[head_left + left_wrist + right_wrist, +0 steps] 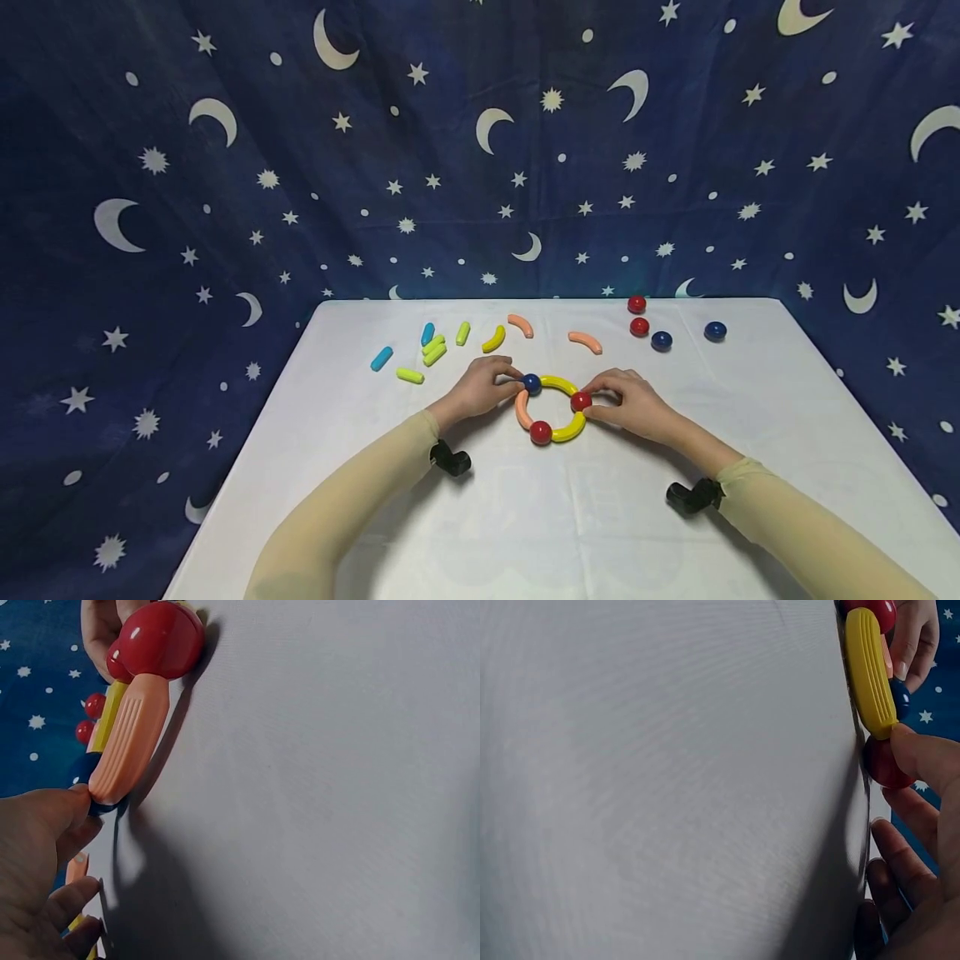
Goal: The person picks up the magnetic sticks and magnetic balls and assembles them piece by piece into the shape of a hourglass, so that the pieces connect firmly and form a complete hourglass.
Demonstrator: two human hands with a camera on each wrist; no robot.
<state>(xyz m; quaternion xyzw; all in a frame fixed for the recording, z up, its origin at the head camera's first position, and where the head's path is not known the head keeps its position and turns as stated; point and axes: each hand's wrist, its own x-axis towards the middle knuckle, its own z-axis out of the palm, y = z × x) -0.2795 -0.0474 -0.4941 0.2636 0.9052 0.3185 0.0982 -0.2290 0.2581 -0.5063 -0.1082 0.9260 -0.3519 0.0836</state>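
Note:
A ring of curved rods and balls lies on the white table between my hands. My left hand (pixel 486 387) pinches its blue ball (pixel 532 383) between thumb and fingers. On the opposite side, my right hand (pixel 630 403) pinches a red ball (pixel 581 402), with the thumb close to the end of the near yellow curved rod (pixel 868 671). Another yellow curved rod (pixel 558 382) joins the blue ball to that red one. A second red ball (pixel 541 432) sits at the ring's near side, and an orange curved rod (pixel 133 735) runs from it to the blue ball.
Behind my left hand lie blue straight rods (pixel 382 359), several lime-green rods (pixel 410 376) and a loose yellow curved rod (pixel 493 338). Two orange curved rods (pixel 585 342) lie beyond the ring. Red balls (pixel 639 327) and blue balls (pixel 716 332) rest at the back right.

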